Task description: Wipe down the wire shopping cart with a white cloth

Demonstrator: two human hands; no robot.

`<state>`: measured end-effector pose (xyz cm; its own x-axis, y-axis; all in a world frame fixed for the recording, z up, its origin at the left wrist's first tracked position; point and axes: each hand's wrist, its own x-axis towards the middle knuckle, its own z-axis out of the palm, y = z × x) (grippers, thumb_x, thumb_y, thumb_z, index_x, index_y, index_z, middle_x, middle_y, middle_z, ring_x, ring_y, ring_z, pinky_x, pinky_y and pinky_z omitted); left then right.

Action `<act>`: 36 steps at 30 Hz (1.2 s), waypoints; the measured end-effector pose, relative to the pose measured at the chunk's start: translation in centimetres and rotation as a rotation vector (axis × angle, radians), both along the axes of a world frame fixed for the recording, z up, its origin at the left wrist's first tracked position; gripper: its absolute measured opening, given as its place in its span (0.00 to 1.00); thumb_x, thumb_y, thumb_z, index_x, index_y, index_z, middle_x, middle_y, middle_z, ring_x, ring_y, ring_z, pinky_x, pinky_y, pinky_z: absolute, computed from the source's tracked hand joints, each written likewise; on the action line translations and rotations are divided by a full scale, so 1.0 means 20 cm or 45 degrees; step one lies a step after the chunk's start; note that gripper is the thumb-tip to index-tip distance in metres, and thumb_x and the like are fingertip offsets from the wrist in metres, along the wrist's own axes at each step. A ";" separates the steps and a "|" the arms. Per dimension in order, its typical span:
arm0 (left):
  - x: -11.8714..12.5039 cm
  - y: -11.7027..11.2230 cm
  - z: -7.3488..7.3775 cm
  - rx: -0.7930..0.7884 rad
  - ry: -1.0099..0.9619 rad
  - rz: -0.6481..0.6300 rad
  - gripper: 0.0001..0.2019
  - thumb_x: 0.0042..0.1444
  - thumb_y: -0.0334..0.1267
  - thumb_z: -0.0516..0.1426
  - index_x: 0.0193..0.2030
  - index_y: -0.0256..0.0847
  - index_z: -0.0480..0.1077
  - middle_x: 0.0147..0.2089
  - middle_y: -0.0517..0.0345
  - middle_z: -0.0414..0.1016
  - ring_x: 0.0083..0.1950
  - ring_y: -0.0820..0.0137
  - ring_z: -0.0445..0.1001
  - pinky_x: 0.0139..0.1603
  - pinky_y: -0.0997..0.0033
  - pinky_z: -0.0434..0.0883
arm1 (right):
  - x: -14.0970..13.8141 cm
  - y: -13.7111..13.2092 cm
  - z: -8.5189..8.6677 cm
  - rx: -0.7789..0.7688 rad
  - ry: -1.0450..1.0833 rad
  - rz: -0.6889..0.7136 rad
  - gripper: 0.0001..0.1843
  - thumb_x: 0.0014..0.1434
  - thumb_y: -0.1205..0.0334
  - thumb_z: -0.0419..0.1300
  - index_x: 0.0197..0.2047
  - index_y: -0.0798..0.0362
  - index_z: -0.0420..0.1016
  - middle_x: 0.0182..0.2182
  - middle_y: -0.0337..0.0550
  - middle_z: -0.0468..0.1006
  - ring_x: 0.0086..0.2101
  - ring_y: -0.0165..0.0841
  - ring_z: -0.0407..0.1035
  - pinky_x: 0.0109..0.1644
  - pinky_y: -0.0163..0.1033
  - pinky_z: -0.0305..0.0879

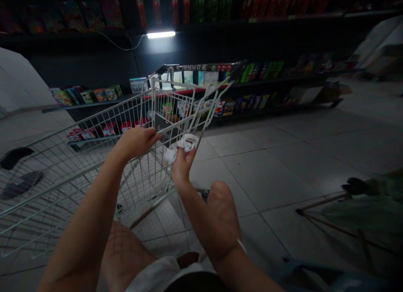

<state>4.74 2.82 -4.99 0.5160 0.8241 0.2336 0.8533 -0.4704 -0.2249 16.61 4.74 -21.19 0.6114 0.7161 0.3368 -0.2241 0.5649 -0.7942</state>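
Shop shelves (261, 80) behind, crumpled white wrapper (181, 146) pinched in right hand (183, 166).

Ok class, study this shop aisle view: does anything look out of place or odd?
Yes: two dark sandal-like shapes lie on the tile floor, seen through the side of the wire shopping cart at its left. Loose footwear looks odd in a shop aisle, though the blur makes them hard to identify.

Pale tile floor (267, 174), black store shelves (283, 85) holding colourful packages (261, 71), strip light (160, 34) above.
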 end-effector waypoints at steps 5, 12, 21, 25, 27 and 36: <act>-0.01 -0.01 -0.01 0.028 -0.022 -0.034 0.23 0.65 0.52 0.41 0.33 0.41 0.69 0.27 0.53 0.71 0.27 0.66 0.66 0.27 0.67 0.48 | 0.27 0.06 0.41 0.255 -0.962 -0.599 0.15 0.59 0.67 0.49 0.49 0.53 0.66 0.50 0.51 0.61 0.54 0.38 0.61 0.62 0.53 0.60; -0.01 0.00 -0.01 0.026 -0.084 -0.027 0.22 0.64 0.52 0.42 0.32 0.43 0.70 0.26 0.54 0.70 0.25 0.67 0.64 0.28 0.66 0.49 | 0.08 -0.06 -0.19 -0.029 -1.248 -0.409 0.21 0.56 0.70 0.52 0.54 0.58 0.67 0.54 0.58 0.60 0.56 0.45 0.56 0.63 0.56 0.58; 0.00 -0.06 0.01 0.077 -0.069 0.018 0.26 0.66 0.55 0.39 0.36 0.42 0.72 0.31 0.52 0.76 0.32 0.64 0.72 0.28 0.68 0.55 | 0.25 -0.21 -0.42 0.177 -1.402 0.054 0.18 0.51 0.75 0.51 0.43 0.52 0.73 0.42 0.47 0.69 0.46 0.36 0.66 0.52 0.45 0.70; 0.15 -0.06 0.05 0.111 -0.167 0.040 0.25 0.67 0.52 0.39 0.53 0.41 0.69 0.49 0.47 0.76 0.43 0.60 0.75 0.34 0.66 0.64 | 0.67 0.00 0.24 0.279 -1.002 -0.642 0.17 0.55 0.70 0.49 0.47 0.51 0.69 0.47 0.48 0.63 0.52 0.39 0.62 0.60 0.54 0.62; 0.29 -0.03 0.08 0.110 -0.192 0.037 0.23 0.67 0.50 0.40 0.57 0.40 0.66 0.53 0.45 0.75 0.46 0.59 0.75 0.37 0.65 0.66 | 0.80 0.14 0.51 0.290 -0.913 -0.811 0.18 0.57 0.70 0.47 0.49 0.52 0.67 0.48 0.49 0.61 0.54 0.40 0.60 0.63 0.57 0.57; 0.73 0.14 0.05 0.056 -0.278 0.072 0.32 0.63 0.58 0.39 0.46 0.34 0.73 0.41 0.41 0.79 0.43 0.54 0.78 0.40 0.60 0.69 | 0.45 0.23 0.06 0.202 -1.116 -0.615 0.26 0.59 0.62 0.49 0.61 0.57 0.59 0.54 0.58 0.61 0.55 0.43 0.58 0.61 0.52 0.61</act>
<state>19.27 5.65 -3.90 0.4025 0.8368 0.3713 0.9087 -0.4143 -0.0514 25.59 9.25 -20.03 0.3153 0.3653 0.8759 0.6822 0.5543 -0.4768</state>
